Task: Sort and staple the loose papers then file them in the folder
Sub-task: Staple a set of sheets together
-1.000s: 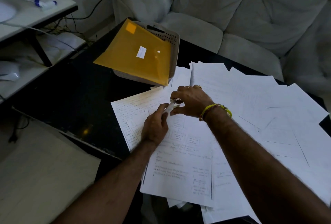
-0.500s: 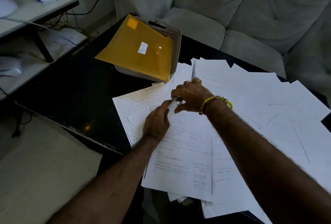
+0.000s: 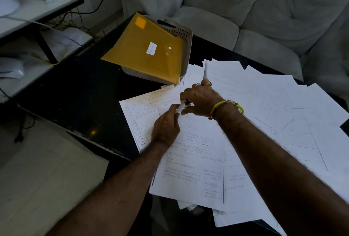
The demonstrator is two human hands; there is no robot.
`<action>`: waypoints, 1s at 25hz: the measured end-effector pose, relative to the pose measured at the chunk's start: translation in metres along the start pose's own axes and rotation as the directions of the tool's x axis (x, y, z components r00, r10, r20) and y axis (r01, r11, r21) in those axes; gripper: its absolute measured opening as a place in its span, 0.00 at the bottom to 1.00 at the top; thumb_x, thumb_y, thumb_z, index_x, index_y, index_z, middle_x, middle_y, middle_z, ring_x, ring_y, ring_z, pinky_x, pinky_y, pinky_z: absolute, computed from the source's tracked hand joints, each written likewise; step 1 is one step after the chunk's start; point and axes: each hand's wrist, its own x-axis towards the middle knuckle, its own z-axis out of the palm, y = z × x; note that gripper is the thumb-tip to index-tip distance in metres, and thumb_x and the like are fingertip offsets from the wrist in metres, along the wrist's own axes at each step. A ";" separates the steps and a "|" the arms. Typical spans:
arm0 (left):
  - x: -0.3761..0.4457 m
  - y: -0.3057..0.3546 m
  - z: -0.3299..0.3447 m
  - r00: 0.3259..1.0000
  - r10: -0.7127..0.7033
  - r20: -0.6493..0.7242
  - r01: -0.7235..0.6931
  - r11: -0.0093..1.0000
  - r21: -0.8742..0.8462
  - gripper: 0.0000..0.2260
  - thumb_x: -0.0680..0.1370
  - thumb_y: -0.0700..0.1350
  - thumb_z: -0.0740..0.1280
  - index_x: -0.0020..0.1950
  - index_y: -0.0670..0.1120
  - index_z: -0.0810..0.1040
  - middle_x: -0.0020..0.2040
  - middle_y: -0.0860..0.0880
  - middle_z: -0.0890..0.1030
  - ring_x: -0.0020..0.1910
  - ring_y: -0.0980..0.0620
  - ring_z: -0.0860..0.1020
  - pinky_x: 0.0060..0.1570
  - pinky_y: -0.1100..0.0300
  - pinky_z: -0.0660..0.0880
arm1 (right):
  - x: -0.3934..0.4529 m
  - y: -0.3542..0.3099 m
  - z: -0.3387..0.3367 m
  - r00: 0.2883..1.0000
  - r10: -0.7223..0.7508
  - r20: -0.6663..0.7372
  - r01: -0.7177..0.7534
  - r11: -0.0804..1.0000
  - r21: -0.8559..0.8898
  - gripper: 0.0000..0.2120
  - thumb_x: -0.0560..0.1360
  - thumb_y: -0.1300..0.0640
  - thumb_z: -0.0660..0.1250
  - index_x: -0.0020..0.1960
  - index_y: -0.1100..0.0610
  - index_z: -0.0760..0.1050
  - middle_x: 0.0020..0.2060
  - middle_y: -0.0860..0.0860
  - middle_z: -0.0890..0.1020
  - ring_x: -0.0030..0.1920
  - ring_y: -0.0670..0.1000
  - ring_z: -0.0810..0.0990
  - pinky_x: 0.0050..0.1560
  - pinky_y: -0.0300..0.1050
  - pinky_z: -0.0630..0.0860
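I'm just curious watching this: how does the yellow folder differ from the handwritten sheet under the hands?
The yellow folder is coloured, glossy plastic; the handwritten sheet is white paper covered in ink. The folder leans tilted across a grey basket; the sheet lies flat on the black table. The folder is untouched; the left hand presses the sheet. Both are flat rectangles.

head view, looking down, close.
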 end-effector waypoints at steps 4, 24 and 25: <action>0.000 -0.001 0.001 1.000 -0.015 0.010 0.015 1.000 0.021 0.08 0.81 0.44 0.59 0.59 0.45 0.73 0.39 0.51 0.78 0.34 0.54 0.74 0.35 0.62 0.74 | 0.000 -0.002 0.006 0.998 0.010 -0.056 -0.009 1.000 0.023 0.15 0.73 0.39 0.68 0.49 0.50 0.74 0.45 0.46 0.81 0.48 0.51 0.78 0.57 0.53 0.63; -0.001 0.000 0.007 1.000 -0.013 -0.016 0.014 0.999 0.046 0.11 0.81 0.49 0.58 0.61 0.46 0.72 0.51 0.47 0.82 0.46 0.48 0.80 0.44 0.53 0.80 | -0.066 -0.010 0.113 0.284 0.959 -0.014 -0.815 0.249 0.524 0.22 0.72 0.42 0.69 0.56 0.57 0.76 0.54 0.57 0.77 0.57 0.61 0.73 0.54 0.56 0.67; 0.000 0.000 0.007 1.000 -0.014 -0.022 0.016 0.998 0.062 0.12 0.81 0.50 0.59 0.61 0.46 0.71 0.51 0.47 0.82 0.46 0.48 0.80 0.44 0.53 0.80 | -0.070 -0.008 0.119 0.265 0.964 -0.031 -0.823 0.243 0.513 0.23 0.72 0.42 0.69 0.57 0.58 0.75 0.54 0.58 0.76 0.56 0.62 0.73 0.53 0.56 0.67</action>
